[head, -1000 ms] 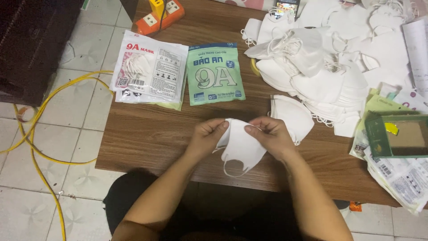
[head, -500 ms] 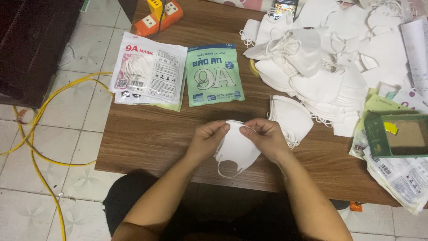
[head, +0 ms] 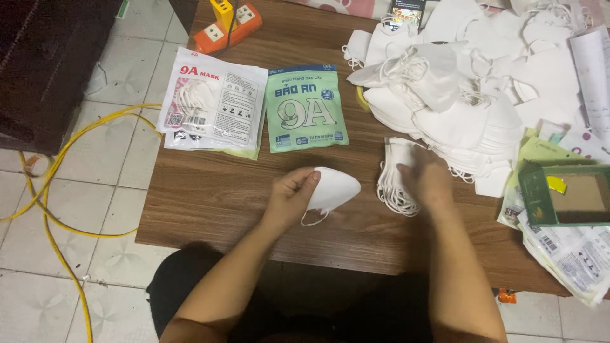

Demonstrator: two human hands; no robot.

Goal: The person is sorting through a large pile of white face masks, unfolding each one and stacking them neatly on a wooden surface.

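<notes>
Head view looks straight down on your brown wooden table (head: pixel 229 209), and it's busy up there: the big loose heap of white masks (head: pixel 457 95) sprawls across the far right, with the white mask packet (head: pixel 213 101) and the green mask packet (head: pixel 306 108) lying flat side by side at far left, and an orange power strip (head: pixel 229 25) beyond them. Closer in, a small neat stack of folded masks (head: pixel 397 174) sits just in front of the heap, and your right hand (head: pixel 432 184) is down on it, blurred with motion, so I cannot tell whether it is closed on a mask or merely resting flat on top. Your left hand (head: pixel 292 194) is clear enough: thumb and fingers pinch one edge of a single folded white mask (head: pixel 333 190), held just above the table between the two hands, its ear loop dangling below. By the look of it, you're mid-sort, one mask folded and ready to join the stack; the next move calls for lining its edges up with the pile. At far right, a green box (head: pixel 565 200) and some printed sheets run off the edge of view, and the heap's top is cut off too.
</notes>
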